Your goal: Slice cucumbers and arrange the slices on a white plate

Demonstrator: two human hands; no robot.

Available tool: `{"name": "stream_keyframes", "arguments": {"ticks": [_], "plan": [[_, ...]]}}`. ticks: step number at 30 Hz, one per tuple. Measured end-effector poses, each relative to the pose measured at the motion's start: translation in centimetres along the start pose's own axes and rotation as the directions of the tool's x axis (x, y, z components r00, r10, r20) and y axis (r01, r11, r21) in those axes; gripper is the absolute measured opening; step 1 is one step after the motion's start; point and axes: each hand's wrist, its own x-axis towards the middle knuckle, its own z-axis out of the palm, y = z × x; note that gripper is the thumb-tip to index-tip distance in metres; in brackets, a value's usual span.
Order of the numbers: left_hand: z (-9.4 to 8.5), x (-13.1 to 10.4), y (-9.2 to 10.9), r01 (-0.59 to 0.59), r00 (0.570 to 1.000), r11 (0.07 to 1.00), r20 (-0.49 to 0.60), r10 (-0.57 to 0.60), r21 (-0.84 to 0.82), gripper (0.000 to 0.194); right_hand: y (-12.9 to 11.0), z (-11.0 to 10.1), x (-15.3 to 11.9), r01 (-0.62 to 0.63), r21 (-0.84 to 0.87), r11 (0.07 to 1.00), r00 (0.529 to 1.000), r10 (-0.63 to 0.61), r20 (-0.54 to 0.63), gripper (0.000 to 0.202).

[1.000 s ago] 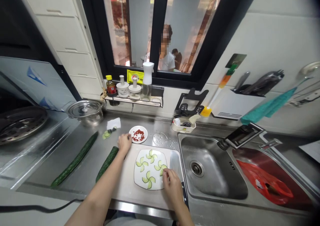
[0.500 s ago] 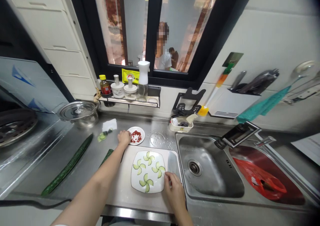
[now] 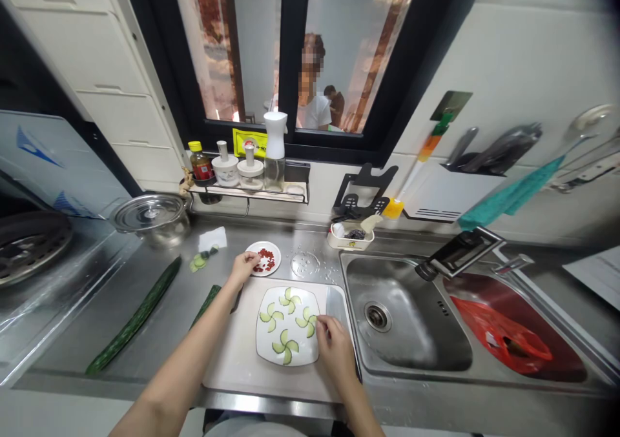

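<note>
My left hand (image 3: 245, 268) reaches to the left rim of a small white dish (image 3: 275, 251) of red pieces (image 3: 265, 260), fingertips pinched together over them; what they hold is too small to name. At the right edge of a square white plate (image 3: 276, 327), my right hand (image 3: 333, 341) has thumb and fingers close together, and anything between them cannot be made out. Several pinwheels of cucumber slices (image 3: 285, 346) lie on the plate. Under it is a pale cutting board (image 3: 232, 366), with a knife blade (image 3: 335, 303) on its right side.
A long cucumber (image 3: 138, 317), a cut cucumber (image 3: 206, 303), slices (image 3: 199, 261) and a lidded pot (image 3: 157, 221) are on the left. Right of the board are the sink (image 3: 407, 321), faucet (image 3: 460, 253) and a red bag (image 3: 508, 343). A person (image 3: 314, 111) stands beyond the window.
My left hand has shifted slightly right, its fingertips now over the red pieces. My right hand has risen slightly along the plate's edge. The camera view has shifted a little.
</note>
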Motion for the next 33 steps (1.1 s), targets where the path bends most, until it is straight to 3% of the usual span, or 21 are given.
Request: {"name": "stream_keyframes", "arguments": {"ticks": [2,3,6,10,16,27,33], "plan": [[0.1,-1.4,1.0,0.018,0.996,0.931,0.086,0.015,-0.364,0.033,-0.6,0.0,1.4,0.031,0.016,0.999,0.999,-0.031,0.021,0.029],[0.1,-2.1,1.6,0.042,0.991,0.886,0.129,0.02,-0.462,0.034,-1.1,0.0,2.3,0.043,0.021,0.999,0.999,-0.043,0.025,0.027],[0.2,-4.1,3.2,0.147,0.967,0.803,0.255,0.007,-0.577,0.039,-2.9,-0.1,4.9,0.089,0.047,0.995,0.996,-0.09,0.025,0.026],[0.1,-6.0,4.8,0.188,0.945,0.772,0.327,0.027,-0.607,0.039,-5.4,-0.1,7.6,0.142,0.075,0.987,0.987,-0.146,0.063,0.025],[-0.3,-7.7,6.2,0.092,0.949,0.826,0.299,0.096,-0.557,0.031,-7.4,-0.1,9.4,0.233,0.101,0.967,0.965,-0.243,0.102,0.022],[0.1,-8.3,6.1,-0.029,0.918,0.843,0.319,0.235,-0.537,0.041,-7.5,-0.1,9.7,0.263,0.001,0.965,0.939,-0.257,0.228,0.015],[0.5,-8.1,5.4,-0.024,0.907,0.86,0.351,0.233,-0.509,0.042,-7.0,0.4,9.9,0.266,-0.018,0.964,0.927,-0.251,0.277,0.013]]}}
